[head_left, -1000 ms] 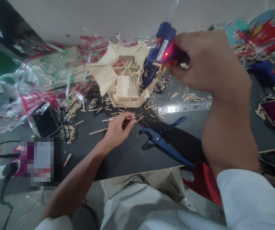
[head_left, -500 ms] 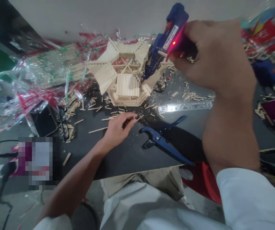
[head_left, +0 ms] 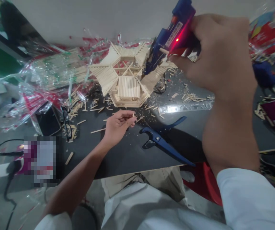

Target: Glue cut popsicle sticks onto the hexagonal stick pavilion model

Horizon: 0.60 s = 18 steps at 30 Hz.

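Note:
My right hand [head_left: 207, 51] grips a blue hot glue gun [head_left: 169, 40] with a red light glowing on its side. The gun's nozzle points down at the right side of a model built of thin wooden sticks [head_left: 129, 87], close to the edge of its front panel. Whether the tip touches the wood I cannot tell. In front of the model, just above the table, my left hand [head_left: 119, 126] pinches a short wooden stick [head_left: 133, 115] between thumb and fingers. Loose stick pieces [head_left: 140, 119] lie beside that hand.
A blue pipe cutter [head_left: 162, 140] and a clear ruler [head_left: 185, 107] lie on the dark table [head_left: 125, 159]. Left are bundled sticks in plastic wrap [head_left: 56, 68], a phone [head_left: 47, 119] and glasses [head_left: 66, 124]. Offcuts are scattered around. A red stool [head_left: 206, 182] stands below the front edge.
My left fingers have closed on a short stick and lifted it from the table. The glue gun has shifted slightly, its nozzle still at the model's right side.

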Motion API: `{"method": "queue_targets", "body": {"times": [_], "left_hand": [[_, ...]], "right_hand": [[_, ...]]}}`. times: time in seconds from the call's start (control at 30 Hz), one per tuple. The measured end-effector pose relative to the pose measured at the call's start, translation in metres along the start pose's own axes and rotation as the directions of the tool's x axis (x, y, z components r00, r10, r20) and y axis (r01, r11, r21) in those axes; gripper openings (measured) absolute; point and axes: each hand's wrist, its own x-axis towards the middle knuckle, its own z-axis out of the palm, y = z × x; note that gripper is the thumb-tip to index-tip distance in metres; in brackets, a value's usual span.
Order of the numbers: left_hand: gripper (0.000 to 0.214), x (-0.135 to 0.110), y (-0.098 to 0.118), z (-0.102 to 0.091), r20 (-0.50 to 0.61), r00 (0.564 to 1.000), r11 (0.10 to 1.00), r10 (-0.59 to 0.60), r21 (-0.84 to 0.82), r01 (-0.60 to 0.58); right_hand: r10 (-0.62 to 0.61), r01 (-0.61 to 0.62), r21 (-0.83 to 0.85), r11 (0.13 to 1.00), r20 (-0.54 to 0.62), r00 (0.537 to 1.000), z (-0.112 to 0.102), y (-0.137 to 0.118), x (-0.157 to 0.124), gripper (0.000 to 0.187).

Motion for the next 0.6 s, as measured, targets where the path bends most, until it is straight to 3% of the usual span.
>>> {"method": "queue_targets", "body": {"times": [0.13,0.3,0.43,0.6], "left_hand": [[0.033,0.002,0.002,0.001,-0.012,0.999,0.992,-0.039,-0.120,0.037],[0.038,0.003,0.003,-0.002,0.066,0.991,0.968,-0.118,-0.214,0.130],[0.037,0.003,0.002,-0.003,0.166,0.975,0.962,-0.145,-0.207,0.178],[0.038,0.001,0.000,-0.002,0.197,0.968,0.956,-0.153,-0.220,0.196]], "right_hand": [[0.043,-0.041,0.032,0.999,-0.087,0.995,-0.007,0.005,-0.003,0.056],[0.157,-0.152,0.051,0.987,-0.116,0.981,-0.015,0.026,-0.014,0.055],[0.330,-0.330,-0.061,0.942,-0.013,0.944,-0.016,0.039,-0.019,0.050],[0.518,-0.461,-0.307,0.833,0.138,0.844,-0.006,0.046,-0.029,0.039]]}}
